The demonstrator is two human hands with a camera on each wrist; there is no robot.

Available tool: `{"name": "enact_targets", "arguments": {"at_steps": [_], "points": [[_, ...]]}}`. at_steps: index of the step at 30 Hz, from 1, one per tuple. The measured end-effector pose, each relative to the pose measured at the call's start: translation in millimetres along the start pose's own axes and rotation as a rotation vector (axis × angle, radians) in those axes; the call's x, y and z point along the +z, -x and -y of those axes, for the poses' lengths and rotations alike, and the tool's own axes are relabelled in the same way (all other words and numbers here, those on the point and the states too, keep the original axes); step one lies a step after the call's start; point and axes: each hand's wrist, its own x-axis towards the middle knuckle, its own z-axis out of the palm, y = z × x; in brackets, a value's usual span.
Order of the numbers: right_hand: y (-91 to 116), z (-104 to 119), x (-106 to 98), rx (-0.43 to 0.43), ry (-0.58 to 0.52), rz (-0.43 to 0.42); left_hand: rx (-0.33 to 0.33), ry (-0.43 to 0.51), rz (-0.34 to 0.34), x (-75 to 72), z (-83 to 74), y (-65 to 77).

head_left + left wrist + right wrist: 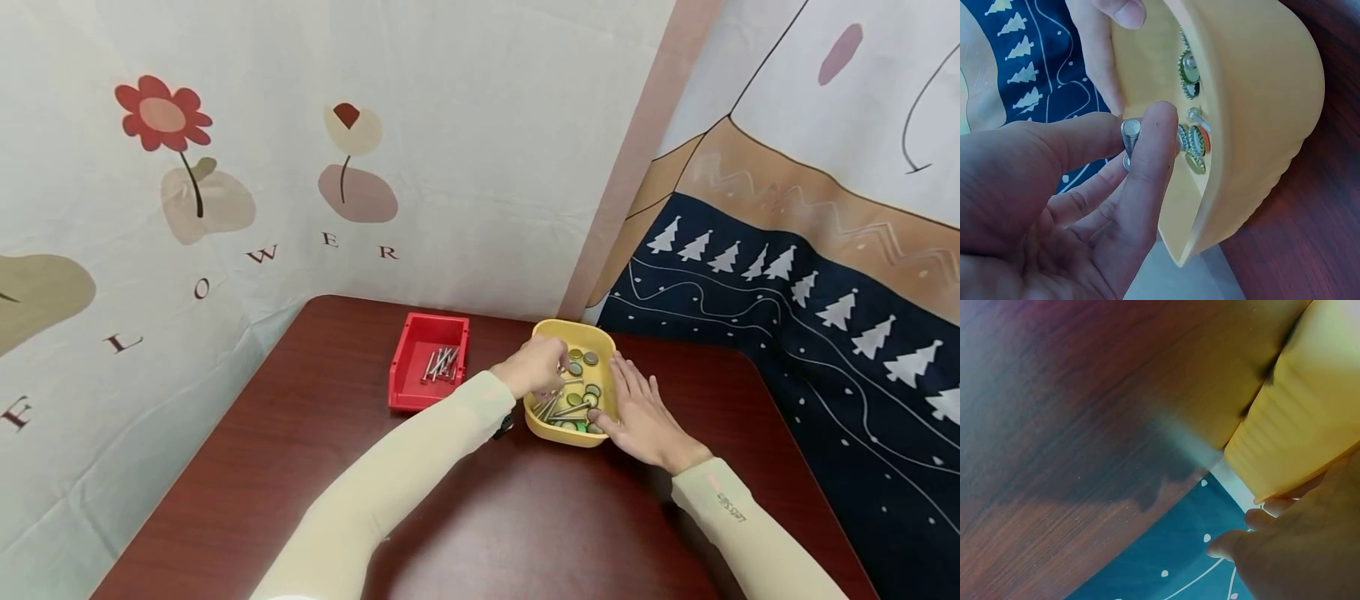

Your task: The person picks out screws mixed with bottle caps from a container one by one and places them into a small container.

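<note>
My left hand (536, 367) is over the left side of a yellow tray (576, 327). Between its thumb and forefinger it pinches a silver bolt (1130, 129), seen nearly end-on in the left wrist view. My right hand (647, 417) lies against the tray's right rim, its fingers stretched along the outside and its thumb over the edge. Inside the tray, several bottle caps (591, 358) lie scattered, with more silver bolts (572, 410) toward the near end. Left of the tray stands a red bin (420, 323) with several silver bolts (441, 364) in it.
Both containers stand on a dark red-brown wooden table (517, 517). Behind it hangs a pale cloth (480, 150) printed with flowers, and a navy cloth (757, 325) with white trees is at the right. A dark wristband (505, 427) shows below the left wrist.
</note>
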Motion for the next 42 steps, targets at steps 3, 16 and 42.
{"name": "enact_targets", "arguments": {"at_steps": [3,16,42], "points": [[0.3,0.1,-0.2,0.000,0.001,0.003,0.001,0.011,-0.008,-3.9,0.7,2.0],[-2.4,1.1,-2.4,0.016,-0.007,0.016,-0.049,0.137,-0.056,-23.4,15.4,13.7],[0.2,2.7,-2.3,0.019,-0.008,0.008,-0.078,0.233,-0.143,-60.3,53.1,45.9]]}}
